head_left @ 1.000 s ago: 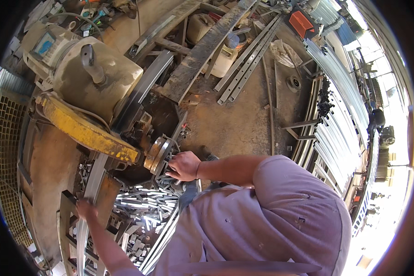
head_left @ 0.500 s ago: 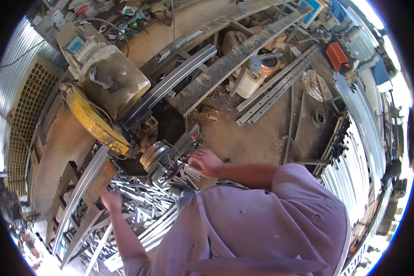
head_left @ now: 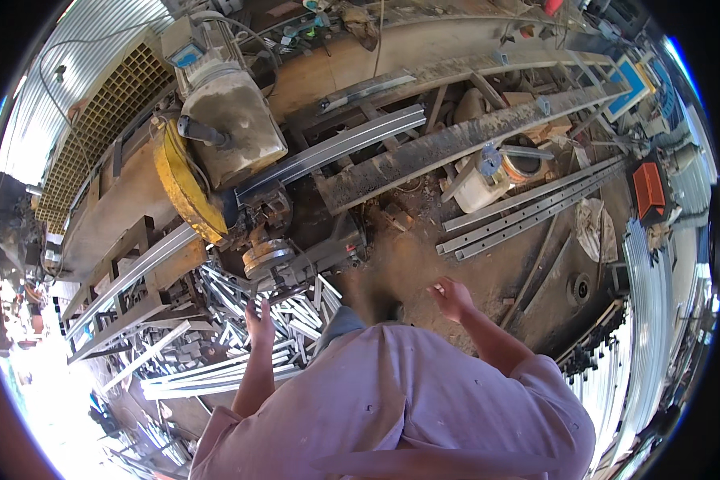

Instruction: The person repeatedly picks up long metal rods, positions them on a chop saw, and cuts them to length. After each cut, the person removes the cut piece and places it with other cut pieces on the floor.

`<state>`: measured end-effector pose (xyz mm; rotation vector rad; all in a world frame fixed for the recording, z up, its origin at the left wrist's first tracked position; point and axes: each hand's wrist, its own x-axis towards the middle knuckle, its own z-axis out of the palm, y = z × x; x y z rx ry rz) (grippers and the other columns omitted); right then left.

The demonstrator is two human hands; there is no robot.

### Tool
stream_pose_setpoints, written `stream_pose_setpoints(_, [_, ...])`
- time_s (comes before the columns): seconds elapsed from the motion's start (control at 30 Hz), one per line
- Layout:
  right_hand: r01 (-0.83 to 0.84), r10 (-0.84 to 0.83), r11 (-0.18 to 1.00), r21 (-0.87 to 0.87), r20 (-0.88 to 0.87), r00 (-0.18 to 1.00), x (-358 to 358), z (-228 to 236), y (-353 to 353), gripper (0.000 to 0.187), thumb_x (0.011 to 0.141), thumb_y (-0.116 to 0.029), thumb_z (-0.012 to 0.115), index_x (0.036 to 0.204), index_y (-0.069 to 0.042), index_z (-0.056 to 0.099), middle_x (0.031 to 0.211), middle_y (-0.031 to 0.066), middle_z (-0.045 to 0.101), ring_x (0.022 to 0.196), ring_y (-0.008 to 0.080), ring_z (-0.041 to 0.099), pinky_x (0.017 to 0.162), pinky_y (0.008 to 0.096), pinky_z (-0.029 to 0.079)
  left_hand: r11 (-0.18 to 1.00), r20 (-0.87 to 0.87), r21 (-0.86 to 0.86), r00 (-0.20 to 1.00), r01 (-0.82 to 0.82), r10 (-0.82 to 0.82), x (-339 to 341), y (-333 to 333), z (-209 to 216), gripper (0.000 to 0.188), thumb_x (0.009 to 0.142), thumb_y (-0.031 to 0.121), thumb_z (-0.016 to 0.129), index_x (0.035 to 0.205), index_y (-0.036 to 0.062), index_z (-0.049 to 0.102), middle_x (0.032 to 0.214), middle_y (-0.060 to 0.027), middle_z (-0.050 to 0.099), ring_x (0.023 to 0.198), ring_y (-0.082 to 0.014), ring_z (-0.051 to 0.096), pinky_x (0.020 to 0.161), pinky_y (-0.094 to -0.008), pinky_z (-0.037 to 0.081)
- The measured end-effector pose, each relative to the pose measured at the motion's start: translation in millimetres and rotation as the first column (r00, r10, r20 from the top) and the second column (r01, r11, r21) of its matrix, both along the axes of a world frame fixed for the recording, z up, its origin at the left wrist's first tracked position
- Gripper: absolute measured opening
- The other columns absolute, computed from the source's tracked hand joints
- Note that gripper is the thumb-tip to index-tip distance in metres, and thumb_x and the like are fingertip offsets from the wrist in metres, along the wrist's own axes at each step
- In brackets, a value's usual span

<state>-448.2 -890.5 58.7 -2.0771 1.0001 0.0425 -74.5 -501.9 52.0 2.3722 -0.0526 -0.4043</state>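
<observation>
My left hand [head_left: 259,325] is held up over the scrap pile, just below the vise [head_left: 268,258] of a cut-off saw, fingers stretched and a little apart. To the right, my right hand [head_left: 451,299] hangs over the dirty floor, its fingers loosely extended with nothing visible in them. A long metal profile [head_left: 340,154] runs through the saw under the yellow blade guard [head_left: 186,182]. Its other length [head_left: 133,276] comes out at the lower left. The saw's grey motor housing [head_left: 236,128] stands behind the guard.
Cut metal offcuts [head_left: 296,320] are heaped below the saw. A steel frame [head_left: 456,140] extends to the upper right. Beside it are a white jug [head_left: 480,188], perforated bars [head_left: 536,210] and an orange-and-black box [head_left: 648,190]. Long metal sheets or profiles [head_left: 644,320] lie at the right.
My right hand has left the vise area and moved right, into the air. My left hand has shifted from beside the profile toward the vise. The whole view has turned.
</observation>
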Motion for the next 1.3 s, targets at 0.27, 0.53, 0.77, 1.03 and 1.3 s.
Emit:
stream_pose_setpoints(0.27, [-0.282, 0.346, 0.912, -0.299, 0.188, 0.919, 124, 43, -55, 0.040, 0.096, -0.040, 0.077, 0.116, -0.006, 0.069, 0.115, 0.0180, 0.072, 0.107, 0.0427, 0.069, 0.091, 0.0514, 0.056, 0.994, 0.130, 0.087, 0.990, -0.064, 0.052, -27, -58, -7, 0.089, 0.094, 0.050, 0.080, 0.154, -0.0020, 0.039, 0.151, -0.0279, 0.043, 0.143, -0.0465, 0.043, 0.120, -0.0535, 0.037])
stream_pose_setpoints(0.53, [-0.461, 0.539, 0.750, -0.474, 0.033, 0.842, 290, 90, -134, 0.059, 0.094, -0.037, 0.080, 0.140, -0.006, 0.061, 0.134, 0.0193, 0.064, 0.127, 0.0406, 0.060, 0.107, 0.0522, 0.050, 0.996, 0.178, 0.038, 0.981, -0.085, 0.077, -35, -61, -9, 0.084, 0.093, 0.040, 0.082, 0.151, -0.0034, 0.040, 0.151, -0.0253, 0.043, 0.143, -0.0460, 0.041, 0.121, -0.0537, 0.035])
stream_pose_setpoints(0.77, [-0.597, 0.652, 0.516, -0.613, -0.171, 0.739, 438, 70, -168, 0.078, 0.084, -0.028, 0.086, 0.148, -0.001, 0.052, 0.145, 0.0184, 0.057, 0.142, 0.0387, 0.050, 0.118, 0.0509, 0.042, 0.973, 0.035, 0.169, 0.988, -0.157, 0.153, -34, -63, 3, 0.098, 0.092, 0.038, 0.082, 0.164, 0.0015, 0.027, 0.164, -0.0263, 0.036, 0.152, -0.0481, 0.035, 0.125, -0.0570, 0.031])
stream_pose_setpoints(1.03, [-0.772, 0.788, 0.370, -0.518, -0.266, 0.556, 463, 65, -202, 0.057, 0.081, -0.036, 0.089, 0.124, -0.003, 0.069, 0.126, 0.0143, 0.064, 0.126, 0.0332, 0.060, 0.106, 0.0473, 0.050, 0.968, 0.438, 0.251, 0.895, -0.029, -0.086, -62, -108, 54, 0.086, 0.090, 0.026, 0.079, 0.160, 0.0004, 0.035, 0.163, -0.0268, 0.040, 0.152, -0.0482, 0.037, 0.126, -0.0601, 0.031])
stream_pose_setpoints(1.3, [-0.777, 0.790, 0.269, -0.570, -0.331, 0.516, 439, 64, -258, 0.062, 0.079, -0.046, 0.086, 0.126, -0.010, 0.070, 0.123, 0.0065, 0.065, 0.121, 0.0254, 0.062, 0.104, 0.0462, 0.042, 0.931, 0.306, 0.299, 0.904, 0.207, -0.299, -85, -217, 64, 0.082, 0.084, 0.026, 0.083, 0.152, -0.0019, 0.046, 0.153, -0.0267, 0.049, 0.142, -0.0491, 0.046, 0.119, -0.0603, 0.037])
